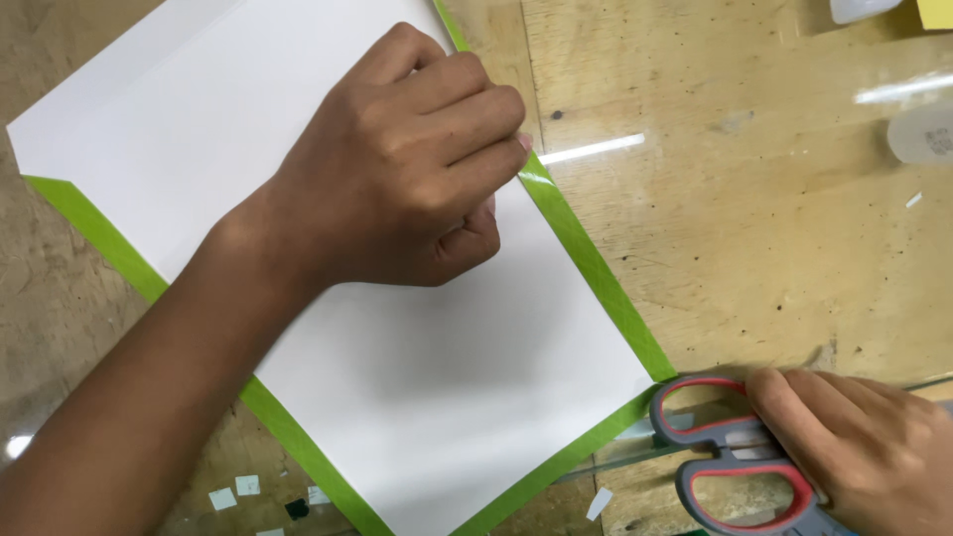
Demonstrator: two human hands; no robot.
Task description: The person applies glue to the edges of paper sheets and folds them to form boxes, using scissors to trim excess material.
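- While the left hand (397, 169) presses down on the white sheet (417, 377), its fingers are curled into a loose fist, fingertips on the green tape (586, 258) along the sheet's right edge; nothing gripped, just pressing.
- Right hand (864, 447) lower right, fingers bent over the scissors (740, 457) with grey handles and red-lined loops; they lie at the sheet's bottom corner on the desk (754, 218). Blades hidden, cannot tell if they are apart.
- White sheet sits mid-frame, turned like a diamond, green tape bordering the right, lower-right and left edges visible.
- To do the pressing well, my judgement: keep fingertip pressure on the tape seam, run it flat along the edge so no bubbles or lifted spots remain, keep the sheet from rotating.
- Edges: bottom corner touches the scissor handles; the top left of the sheet shows no tape.
- Open room: bare wood and glare to the right of the tape; a translucent bottle (923, 134) far right, small paper scraps (233, 491) at lower left.
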